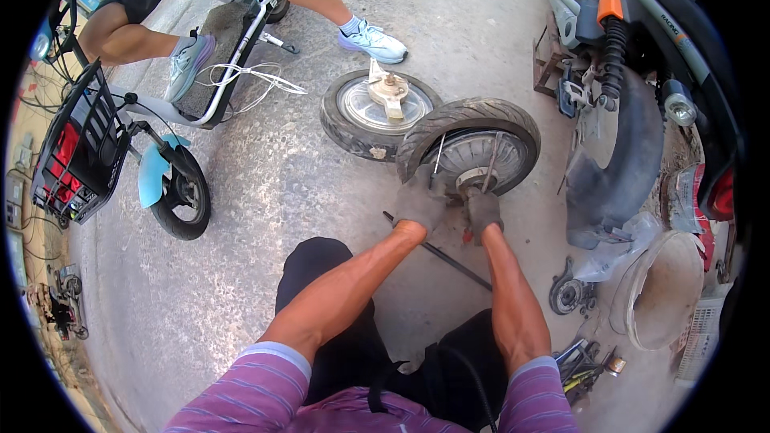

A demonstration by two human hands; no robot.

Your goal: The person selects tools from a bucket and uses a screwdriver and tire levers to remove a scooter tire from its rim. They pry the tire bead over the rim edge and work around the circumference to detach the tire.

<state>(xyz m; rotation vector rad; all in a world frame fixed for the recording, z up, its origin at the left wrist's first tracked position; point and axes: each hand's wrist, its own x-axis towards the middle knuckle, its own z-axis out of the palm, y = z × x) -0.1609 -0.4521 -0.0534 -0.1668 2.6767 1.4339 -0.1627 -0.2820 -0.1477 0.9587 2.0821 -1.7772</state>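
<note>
A motor wheel with a black tyre (469, 118) leans over a second wheel on the ground in front of me. Two thin metal tyre levers run across its hub face: a left lever (439, 152) and a right lever (492, 162). My left hand (421, 200), in a grey work glove, is closed around the near end of the left lever. The gloved right hand (484, 212) grips the other lever beside the hub axle. Both hands hide much of the wheel's lower edge. Beneath my wrists lies a long dark bar (453, 261).
The second wheel (353, 124) lies flat, its pale brake plate up. At left, a person's foot rests on a scooter (180, 184); the other shoe (374, 42) is near the wheels. A motorbike (626, 40), white bucket (638, 305) and hand tools (581, 365) are at right.
</note>
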